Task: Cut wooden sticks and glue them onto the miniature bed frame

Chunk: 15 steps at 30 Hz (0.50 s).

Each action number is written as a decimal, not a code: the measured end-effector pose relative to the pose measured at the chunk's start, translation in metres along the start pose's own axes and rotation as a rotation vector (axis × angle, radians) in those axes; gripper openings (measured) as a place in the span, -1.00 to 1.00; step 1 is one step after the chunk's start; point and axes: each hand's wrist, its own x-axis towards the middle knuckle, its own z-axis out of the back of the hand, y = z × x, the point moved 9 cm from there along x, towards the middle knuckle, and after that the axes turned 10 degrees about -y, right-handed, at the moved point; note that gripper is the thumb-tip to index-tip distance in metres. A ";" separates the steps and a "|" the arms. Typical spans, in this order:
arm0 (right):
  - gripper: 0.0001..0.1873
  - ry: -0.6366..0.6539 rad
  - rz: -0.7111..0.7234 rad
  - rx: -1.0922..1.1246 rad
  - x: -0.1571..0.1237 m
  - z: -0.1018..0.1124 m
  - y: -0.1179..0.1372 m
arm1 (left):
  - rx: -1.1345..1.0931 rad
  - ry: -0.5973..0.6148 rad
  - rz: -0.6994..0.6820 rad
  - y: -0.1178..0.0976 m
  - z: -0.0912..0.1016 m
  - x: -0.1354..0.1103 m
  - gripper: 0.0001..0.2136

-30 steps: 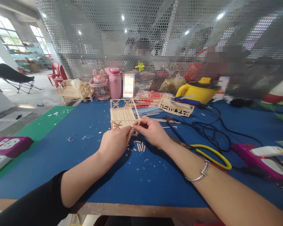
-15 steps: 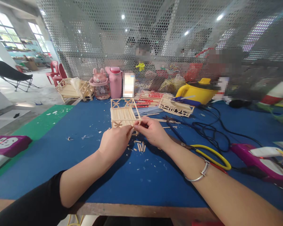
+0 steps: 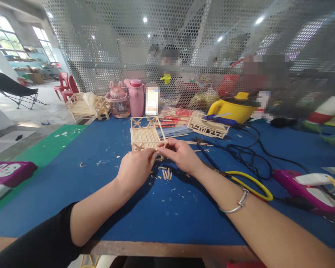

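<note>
A small bed-like model made of thin wooden sticks (image 3: 145,134) stands on the blue table top, with a slatted base and crossed sticks in its end rails. At its near right corner, my left hand (image 3: 134,164) is closed in a pinch; what sits between thumb and finger is hidden. My right hand (image 3: 181,155) meets it there, fingers closed around the model's corner. The fingertips of both hands nearly touch. Short cut stick pieces (image 3: 166,174) lie on the table just below the hands.
Pliers (image 3: 208,153), yellow-handled scissors (image 3: 251,182) and a purple glue gun (image 3: 304,190) with black cable lie to the right. Behind are another stick model (image 3: 208,125), a yellow pot (image 3: 234,108), pink bottles (image 3: 136,98) and a perforated metal screen (image 3: 114,48).
Almost nothing differs. Both hands stay at the same corner of the model, and the whole view has shifted very slightly.
</note>
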 end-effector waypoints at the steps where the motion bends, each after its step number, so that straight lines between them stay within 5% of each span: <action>1: -0.79 0.001 -0.034 0.052 0.000 0.001 -0.002 | -0.001 -0.003 0.003 0.000 0.000 0.000 -0.71; 6: -0.78 -0.115 -0.181 0.241 0.001 0.011 -0.015 | -0.016 0.010 0.023 0.001 0.000 0.001 -0.70; 15: -0.80 -0.280 -0.195 0.222 -0.001 0.023 -0.014 | -0.008 0.018 0.015 -0.001 0.001 0.000 -0.70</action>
